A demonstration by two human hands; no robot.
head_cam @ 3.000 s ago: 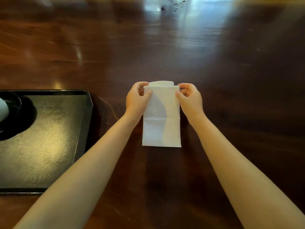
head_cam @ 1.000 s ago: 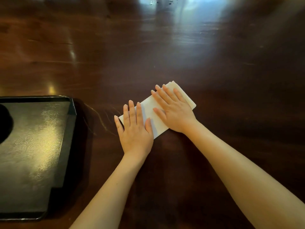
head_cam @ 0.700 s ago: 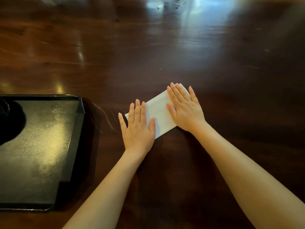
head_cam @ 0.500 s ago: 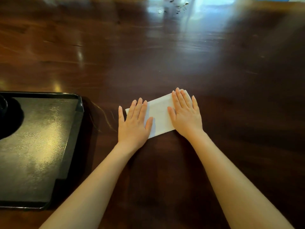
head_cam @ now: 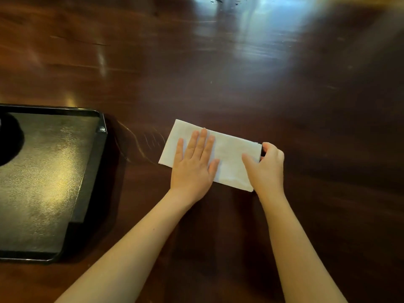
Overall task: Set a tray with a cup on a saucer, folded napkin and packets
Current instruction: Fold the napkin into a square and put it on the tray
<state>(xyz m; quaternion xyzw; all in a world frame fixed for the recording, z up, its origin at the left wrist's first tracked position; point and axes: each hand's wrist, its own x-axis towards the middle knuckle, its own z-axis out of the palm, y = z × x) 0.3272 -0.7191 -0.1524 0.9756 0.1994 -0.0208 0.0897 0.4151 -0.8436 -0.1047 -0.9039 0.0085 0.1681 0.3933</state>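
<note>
A white folded napkin [head_cam: 229, 154] lies flat on the dark wooden table, its long side running left to right and slightly tilted. My left hand [head_cam: 193, 165] rests flat on its left half, fingers spread. My right hand [head_cam: 265, 169] is at the napkin's right end, thumb on top and fingers curled around the edge, pinching it. A black tray [head_cam: 87, 171] sits to the left. A dark round saucer [head_cam: 9, 141] shows at the tray's left edge, mostly cut off. No cup or packets are in view.
The glossy brown table [head_cam: 218, 73] stretches away with bright reflections at the far side. A gap of bare wood separates the tray's right rim from the napkin.
The napkin went from upright between both hands to flat on the table and was pressed smooth. My right hand has slid to its right end and now pinches the edge.
</note>
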